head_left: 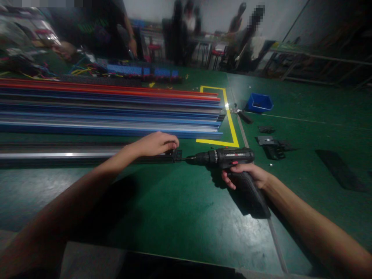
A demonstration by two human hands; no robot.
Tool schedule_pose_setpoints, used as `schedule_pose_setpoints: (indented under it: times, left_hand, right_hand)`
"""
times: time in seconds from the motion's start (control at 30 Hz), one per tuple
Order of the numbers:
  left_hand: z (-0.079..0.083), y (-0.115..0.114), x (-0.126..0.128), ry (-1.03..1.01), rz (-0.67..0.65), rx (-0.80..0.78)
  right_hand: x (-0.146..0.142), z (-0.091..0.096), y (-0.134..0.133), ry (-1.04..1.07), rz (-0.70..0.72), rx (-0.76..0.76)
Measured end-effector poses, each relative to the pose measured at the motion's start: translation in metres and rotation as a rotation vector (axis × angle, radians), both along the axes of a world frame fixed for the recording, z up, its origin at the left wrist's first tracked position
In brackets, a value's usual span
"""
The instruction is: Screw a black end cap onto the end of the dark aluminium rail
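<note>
My right hand (247, 174) is wrapped round the grip of a black cordless drill (232, 157), which lies level with its bit pointing left. The bit's tip meets or nearly meets a small black end piece (177, 155) at the right end of a long dark metal profile (72, 155). Over that same end rests my left hand (158, 143), its fingers curled down on the profile beside the end piece. Whether the left fingertips pinch anything smaller is hidden.
Behind the profile lie several long blue and red profiles (116, 108), reaching a yellow tape outline (232, 128). A blue bin (259, 102), a dark-handled tool (244, 116) and black parts (273, 149) are on the green table (174, 217). People stand in the blurred background.
</note>
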State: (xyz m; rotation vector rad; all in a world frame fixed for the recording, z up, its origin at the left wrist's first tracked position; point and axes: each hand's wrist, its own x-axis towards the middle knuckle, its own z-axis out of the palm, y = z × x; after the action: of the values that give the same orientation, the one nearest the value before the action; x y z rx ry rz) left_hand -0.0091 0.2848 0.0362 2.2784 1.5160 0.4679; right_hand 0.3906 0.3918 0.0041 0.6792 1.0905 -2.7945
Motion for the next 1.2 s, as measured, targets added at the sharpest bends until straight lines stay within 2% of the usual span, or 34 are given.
schedule_pose_setpoints:
  times: [0.7, 1.2]
  left_hand:
    - [-0.0033, 0.0024, 0.0001, 0.04, 0.01, 0.015]
    - [-0.0015, 0.0017, 0.002, 0.053, -0.003, 0.021]
  right_hand:
    - [-0.0016, 0.0045, -0.0033, 0.025, 0.002, 0.071]
    - [0.0001, 0.0051, -0.0044, -0.011, -0.02, 0.055]
